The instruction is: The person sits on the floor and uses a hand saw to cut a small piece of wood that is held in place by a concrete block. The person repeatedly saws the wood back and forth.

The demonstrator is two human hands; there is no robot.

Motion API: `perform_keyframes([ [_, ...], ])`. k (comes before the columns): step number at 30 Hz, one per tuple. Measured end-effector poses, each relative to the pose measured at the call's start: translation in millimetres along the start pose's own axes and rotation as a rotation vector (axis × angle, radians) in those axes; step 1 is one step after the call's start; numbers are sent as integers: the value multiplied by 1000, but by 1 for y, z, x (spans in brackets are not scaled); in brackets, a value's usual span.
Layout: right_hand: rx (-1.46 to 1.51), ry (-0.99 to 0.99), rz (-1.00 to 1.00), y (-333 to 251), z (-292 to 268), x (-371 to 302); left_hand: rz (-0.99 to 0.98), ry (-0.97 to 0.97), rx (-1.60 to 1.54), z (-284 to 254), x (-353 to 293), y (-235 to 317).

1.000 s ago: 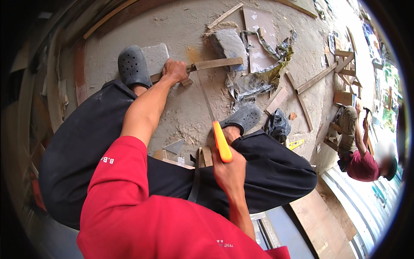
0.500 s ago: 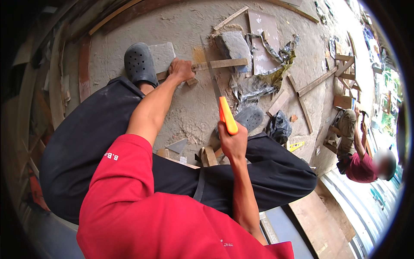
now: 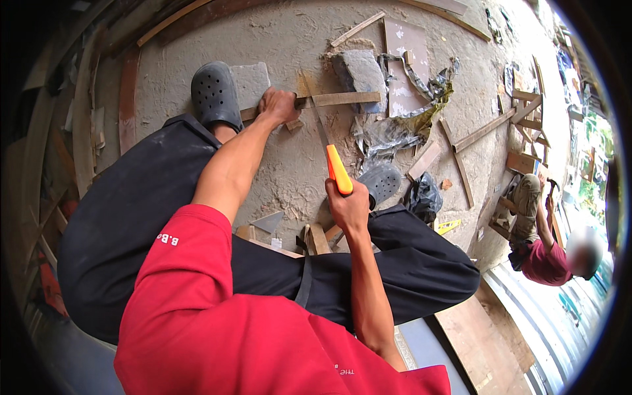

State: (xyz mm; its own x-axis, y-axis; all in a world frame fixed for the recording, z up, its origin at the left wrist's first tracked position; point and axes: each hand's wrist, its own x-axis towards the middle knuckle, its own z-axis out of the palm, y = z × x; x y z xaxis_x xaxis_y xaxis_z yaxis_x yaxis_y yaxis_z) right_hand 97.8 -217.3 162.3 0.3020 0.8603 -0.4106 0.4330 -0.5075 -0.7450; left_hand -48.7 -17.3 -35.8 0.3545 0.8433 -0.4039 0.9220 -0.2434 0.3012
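A narrow wooden strip (image 3: pixel 345 99) lies across the ground, its right part by a grey stone block (image 3: pixel 361 71). My left hand (image 3: pixel 278 106) is closed around the strip's left part, near my left shoe. In my right hand (image 3: pixel 349 207) is a handsaw (image 3: pixel 338 170) with an orange and yellow handle. Its thin blade crosses the strip just right of my left hand and points away from me. Whether the teeth have cut into the wood cannot be made out. A short wood piece (image 3: pixel 294 125) sits under the strip, beside my left fingers.
Crumpled plastic sheeting (image 3: pixel 398 135) and a brown board (image 3: pixel 405 66) lie right of the block. A black plastic bag (image 3: pixel 424 197) rests past my right shoe (image 3: pixel 380 182). At far right, a co-worker (image 3: pixel 550 253) holds a hammer near a wooden frame. Wood offcuts (image 3: pixel 320 238) lie between my legs.
My right hand has drawn the saw back a little toward me and to the left, with the blade still across the strip. My left hand keeps its hold.
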Motion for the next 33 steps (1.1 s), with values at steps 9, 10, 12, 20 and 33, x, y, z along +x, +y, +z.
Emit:
perform_keyframes([
  [9, -49, 35, 27, 2, -14, 6, 11, -15, 3, 6, 8, 4],
  [10, -23, 21, 64, 1, -17, 7, 7, -27, 12, 8, 8, 5],
  [12, -27, 31, 53, 5, -22, -4, -3, -49, 30, 9, 5, 9],
  [20, -14, 75, -13, 31, -21, 29, -3, -46, 65, 3, 26, 37],
  [33, -16, 33, 31, 40, -50, 34, 30, 36, 52, 6, 64, 56],
])
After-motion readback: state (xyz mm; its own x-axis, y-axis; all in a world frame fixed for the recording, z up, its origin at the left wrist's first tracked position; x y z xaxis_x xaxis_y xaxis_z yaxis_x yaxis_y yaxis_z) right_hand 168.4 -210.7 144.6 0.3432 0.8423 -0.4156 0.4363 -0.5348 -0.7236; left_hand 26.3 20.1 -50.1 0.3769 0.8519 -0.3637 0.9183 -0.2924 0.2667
